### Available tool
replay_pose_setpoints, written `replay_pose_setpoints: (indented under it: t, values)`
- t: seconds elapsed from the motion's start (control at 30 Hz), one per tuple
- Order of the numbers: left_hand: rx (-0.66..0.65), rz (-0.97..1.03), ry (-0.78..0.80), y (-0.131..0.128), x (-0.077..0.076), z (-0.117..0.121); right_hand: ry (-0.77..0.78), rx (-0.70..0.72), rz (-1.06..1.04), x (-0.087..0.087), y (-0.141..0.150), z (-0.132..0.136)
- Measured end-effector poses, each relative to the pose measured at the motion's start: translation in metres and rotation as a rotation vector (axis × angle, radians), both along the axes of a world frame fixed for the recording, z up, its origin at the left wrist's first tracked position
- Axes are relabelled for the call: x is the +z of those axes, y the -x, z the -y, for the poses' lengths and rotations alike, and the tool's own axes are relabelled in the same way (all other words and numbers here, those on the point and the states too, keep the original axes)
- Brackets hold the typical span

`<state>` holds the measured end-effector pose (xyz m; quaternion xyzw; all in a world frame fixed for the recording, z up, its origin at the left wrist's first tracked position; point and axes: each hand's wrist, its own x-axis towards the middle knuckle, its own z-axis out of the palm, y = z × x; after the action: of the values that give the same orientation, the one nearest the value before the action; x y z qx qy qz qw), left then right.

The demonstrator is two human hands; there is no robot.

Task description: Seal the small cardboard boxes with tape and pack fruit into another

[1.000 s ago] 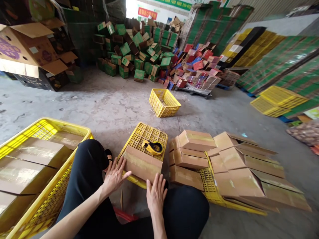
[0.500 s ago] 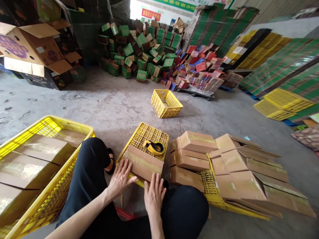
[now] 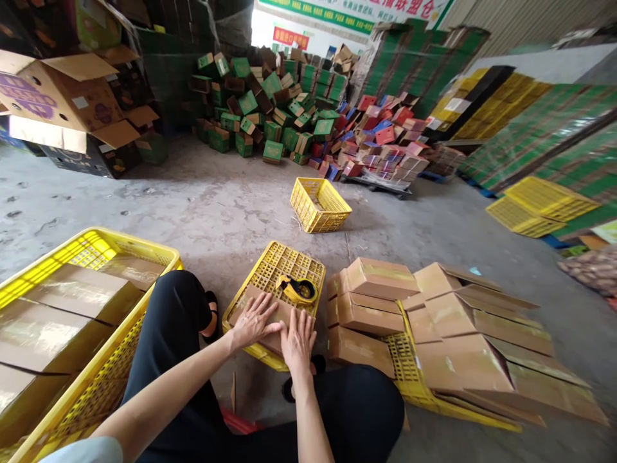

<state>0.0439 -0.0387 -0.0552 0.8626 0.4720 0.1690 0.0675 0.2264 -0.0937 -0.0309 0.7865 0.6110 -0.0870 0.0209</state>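
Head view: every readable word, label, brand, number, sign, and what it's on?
"播联盟仓": large red characters on the banner, cut off at the picture's top edge.
Smaller lines on the banner: too small to read surely.
Red sign: characters blurred.
Purple print on the brown carton: too blurred.
White label on the yellow stack: unreadable.

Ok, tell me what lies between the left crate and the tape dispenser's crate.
In the head view, the left leg and foot, with grey floor beyond.
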Motion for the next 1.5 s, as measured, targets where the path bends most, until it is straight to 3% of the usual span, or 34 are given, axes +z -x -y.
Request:
replay_pose_setpoints:
  t: [0.1,0.2,0.33,0.4,0.47,0.53,0.63,0.73,0.87,0.97,1.03,1.1,1.17,1.3,1.4,1.5]
  values:
    - [0.067,0.027,-0.042,0.018,-0.010,0.007,-0.092,-0.108,-0.014,-0.008,0.001,0.011]
    - [0.100,0.043,-0.013,0.008,-0.011,0.020,-0.184,-0.092,-0.015,-0.021,0.021,0.017]
    - [-0.061,0.115,0.115,-0.023,0.003,0.028,-0.156,0.137,-0.051,-0.025,0.044,0.018]
    - [-0.158,0.158,0.138,-0.021,0.010,0.027,-0.096,0.234,-0.064,-0.019,0.040,0.020]
    - [-0.225,0.159,0.120,-0.005,0.012,0.023,-0.039,0.246,-0.061,-0.009,0.024,0.025]
    - [-0.165,0.103,0.080,0.020,0.009,0.015,-0.004,0.118,-0.030,0.001,0.006,0.030]
    - [0.098,0.004,0.036,0.049,0.001,-0.002,0.029,-0.104,0.014,0.011,-0.011,0.033]
    - [0.225,-0.019,-0.003,0.050,-0.006,-0.013,0.022,-0.141,0.026,0.011,-0.004,0.028]
    - [0.182,0.050,0.031,0.014,-0.011,0.002,-0.033,-0.058,0.028,0.000,0.034,0.022]
    - [0.022,0.102,0.111,-0.009,-0.013,0.030,-0.033,0.146,-0.034,-0.011,0.057,0.030]
    - [-0.077,0.138,0.147,-0.009,-0.015,0.047,-0.013,0.260,-0.071,-0.016,0.059,0.042]
    - [-0.116,0.143,0.145,0.006,-0.017,0.058,-0.012,0.262,-0.068,-0.016,0.047,0.057]
    - [-0.070,0.115,0.108,0.028,-0.018,0.061,-0.018,0.161,-0.022,-0.013,0.027,0.070]
    - [0.188,0.056,0.004,0.055,-0.018,0.053,0.004,-0.045,0.023,-0.011,-0.003,0.085]
    - [0.231,0.058,-0.045,0.043,-0.019,0.052,-0.051,-0.026,0.014,-0.022,0.009,0.084]
    - [0.154,0.097,-0.031,0.017,-0.019,0.063,-0.172,0.073,-0.016,-0.039,0.040,0.078]
